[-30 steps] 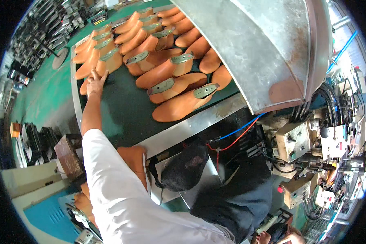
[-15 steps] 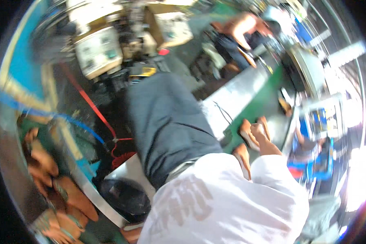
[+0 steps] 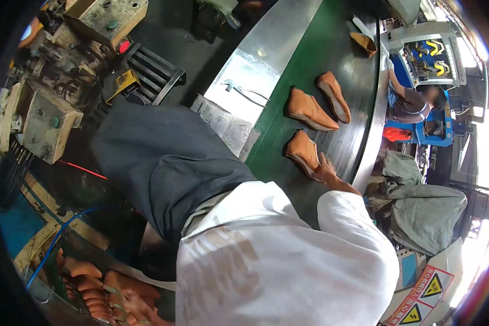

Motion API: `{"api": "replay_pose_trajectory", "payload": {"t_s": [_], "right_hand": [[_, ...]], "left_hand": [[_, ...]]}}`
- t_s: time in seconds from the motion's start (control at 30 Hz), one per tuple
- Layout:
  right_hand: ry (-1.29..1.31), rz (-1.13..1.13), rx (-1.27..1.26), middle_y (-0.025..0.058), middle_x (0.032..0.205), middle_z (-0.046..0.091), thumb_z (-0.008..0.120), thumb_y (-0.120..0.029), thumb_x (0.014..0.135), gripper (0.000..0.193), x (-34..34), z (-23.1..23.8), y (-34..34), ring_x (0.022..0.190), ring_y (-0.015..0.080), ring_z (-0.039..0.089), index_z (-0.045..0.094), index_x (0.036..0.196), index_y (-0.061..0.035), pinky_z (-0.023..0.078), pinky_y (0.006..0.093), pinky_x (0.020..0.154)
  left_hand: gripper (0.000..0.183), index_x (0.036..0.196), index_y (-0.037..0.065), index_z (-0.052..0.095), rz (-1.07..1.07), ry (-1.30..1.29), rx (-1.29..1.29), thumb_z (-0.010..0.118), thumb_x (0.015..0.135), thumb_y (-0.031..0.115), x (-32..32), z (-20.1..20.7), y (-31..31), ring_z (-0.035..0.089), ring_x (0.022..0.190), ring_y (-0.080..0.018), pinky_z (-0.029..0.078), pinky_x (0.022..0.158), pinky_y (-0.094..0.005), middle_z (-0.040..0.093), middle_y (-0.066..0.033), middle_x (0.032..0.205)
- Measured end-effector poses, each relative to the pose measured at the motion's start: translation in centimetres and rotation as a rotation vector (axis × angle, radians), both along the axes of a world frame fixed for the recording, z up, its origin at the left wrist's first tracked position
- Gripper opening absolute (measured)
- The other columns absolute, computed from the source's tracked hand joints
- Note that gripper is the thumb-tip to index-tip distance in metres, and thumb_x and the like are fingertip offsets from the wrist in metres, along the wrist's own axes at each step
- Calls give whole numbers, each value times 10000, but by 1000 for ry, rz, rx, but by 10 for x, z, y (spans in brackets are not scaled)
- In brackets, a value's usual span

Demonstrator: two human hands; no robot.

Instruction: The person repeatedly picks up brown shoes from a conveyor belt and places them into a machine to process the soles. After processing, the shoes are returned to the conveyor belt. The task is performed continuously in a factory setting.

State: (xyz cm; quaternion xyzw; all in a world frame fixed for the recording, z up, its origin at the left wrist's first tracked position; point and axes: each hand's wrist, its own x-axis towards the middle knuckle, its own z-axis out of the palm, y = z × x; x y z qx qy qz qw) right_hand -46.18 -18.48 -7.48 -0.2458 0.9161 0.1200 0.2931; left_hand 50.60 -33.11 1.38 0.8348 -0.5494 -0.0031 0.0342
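On the right, my right hand (image 3: 327, 173) is closed around the narrow end of a tan wedge shoe (image 3: 302, 151), which lies on a green and dark conveyor belt (image 3: 280, 185). Just beyond it lie a second tan wedge shoe (image 3: 309, 110) and a third, slimmer tan shoe (image 3: 335, 95). At the lower left, my left hand (image 3: 138, 305) is over a row of brown curved shoe parts (image 3: 95, 296). Its fingers blend with these parts, so their grip does not show clearly.
Another tan shoe (image 3: 363, 44) lies farther along the belt. A metal ledge (image 3: 255, 65) borders the belt. Machine control boxes (image 3: 51, 127) stand at the left, near a blue hose (image 3: 54, 247). Past the belt are a person (image 3: 410, 100) and a grey cloth cover (image 3: 426, 217).
The view has swung toward the belt and sharpened. My right hand has moved from beyond the nearest shoe to that shoe's end. My left hand remains at the brown parts.
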Motion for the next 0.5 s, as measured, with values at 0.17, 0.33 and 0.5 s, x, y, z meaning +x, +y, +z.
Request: {"api": "replay_pose_trajectory", "payload": {"t_s": [0.17,0.33,0.5], "right_hand": [[-169,30,-112,237,1481,614,900,-333,784,1248,7,9,-4,1349,405,627,104,1718,-107,526,455,1120],[-358,-368,-476,258,1369,671,827,-352,896,937,81,26,-59,1227,387,687,363,1610,41,553,441,1056],[-664,-543,-732,197,1138,708,822,-350,920,734,125,102,-162,999,274,728,527,1399,120,604,419,887]], "left_hand": [[200,1039,7,695,-322,804,-112,513,1006,-70,-183,34,-163,663,868,-201,533,828,-303,721,-113,986],[224,1144,-37,719,-800,1265,77,529,1034,-87,-430,65,-269,716,924,-208,572,883,-332,737,-132,1031],[364,1399,-17,635,-1019,1534,247,655,1040,36,-568,66,-309,720,1110,-254,585,945,-362,695,-160,1246]]}}
